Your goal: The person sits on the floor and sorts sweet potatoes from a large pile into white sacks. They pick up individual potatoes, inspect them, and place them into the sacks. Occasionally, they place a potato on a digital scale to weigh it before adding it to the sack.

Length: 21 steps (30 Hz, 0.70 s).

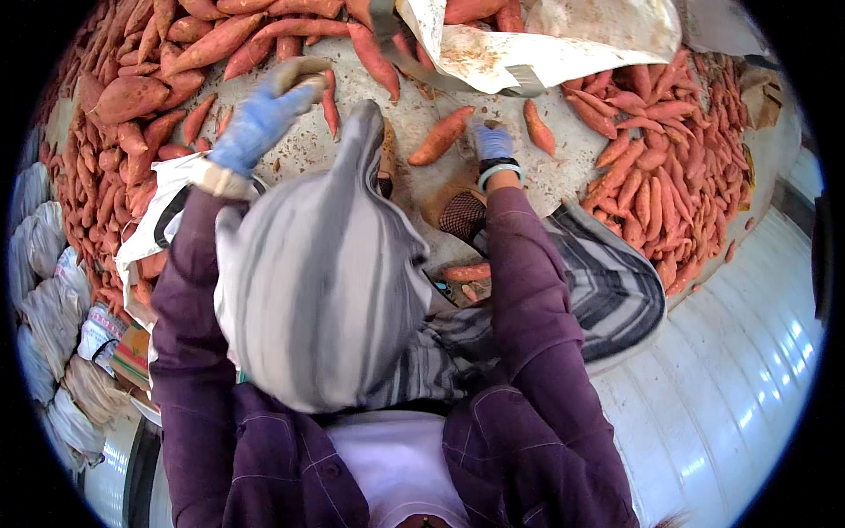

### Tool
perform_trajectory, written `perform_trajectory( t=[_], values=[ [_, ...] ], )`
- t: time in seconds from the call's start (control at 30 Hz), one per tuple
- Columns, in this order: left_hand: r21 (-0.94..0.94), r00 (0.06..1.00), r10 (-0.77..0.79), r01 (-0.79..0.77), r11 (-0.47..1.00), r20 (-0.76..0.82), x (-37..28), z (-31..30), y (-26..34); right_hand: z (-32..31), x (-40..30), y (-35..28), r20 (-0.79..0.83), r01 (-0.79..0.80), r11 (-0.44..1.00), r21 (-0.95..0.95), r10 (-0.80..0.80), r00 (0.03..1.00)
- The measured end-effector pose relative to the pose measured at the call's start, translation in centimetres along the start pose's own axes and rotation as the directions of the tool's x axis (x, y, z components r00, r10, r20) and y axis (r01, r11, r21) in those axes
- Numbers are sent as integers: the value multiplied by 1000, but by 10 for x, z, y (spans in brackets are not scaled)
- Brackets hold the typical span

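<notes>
My left hand (264, 109), in a blue glove with dirty greyish fingers, is blurred by motion over the left side of the floor sheet. Its fingers look parted, with no sweet potato visible between them. A thin sweet potato (330, 104) lies just beside its fingertips. My right hand (492, 141), also gloved in blue, is low over the sheet, its fingertips mostly hidden from view. Close to its left lies a plump sweet potato (441, 136); a smaller sweet potato (540, 128) lies to its right. Whether the right fingers grip anything is unclear.
Large heaps of sweet potatoes (132, 99) rise at left and sweet potatoes (653, 178) at right. A white sack (561, 59) with sweet potatoes at its mouth lies ahead. Another white bag (142, 228) stands by my left arm. Stuffed plastic bags (56, 310) line the far left.
</notes>
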<state>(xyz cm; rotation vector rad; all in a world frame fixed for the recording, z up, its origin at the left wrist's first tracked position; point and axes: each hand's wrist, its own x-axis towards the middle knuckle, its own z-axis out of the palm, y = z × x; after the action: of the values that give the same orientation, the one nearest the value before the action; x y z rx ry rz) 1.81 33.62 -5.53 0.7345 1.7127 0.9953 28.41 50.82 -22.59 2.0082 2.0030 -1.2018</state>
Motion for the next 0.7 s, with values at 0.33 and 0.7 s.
perform_trajectory(
  t=[0.33, 0.7],
  values=[
    [-115, 990, -102, 113, 987, 97, 56, 91, -136, 43, -39, -80, 216, 457, 845, 277, -518, 827],
    [-684, 680, -510, 17, 729, -526, 67, 48, -138, 81, 1, -116, 113, 471, 850, -235, -458, 882]
  ],
)
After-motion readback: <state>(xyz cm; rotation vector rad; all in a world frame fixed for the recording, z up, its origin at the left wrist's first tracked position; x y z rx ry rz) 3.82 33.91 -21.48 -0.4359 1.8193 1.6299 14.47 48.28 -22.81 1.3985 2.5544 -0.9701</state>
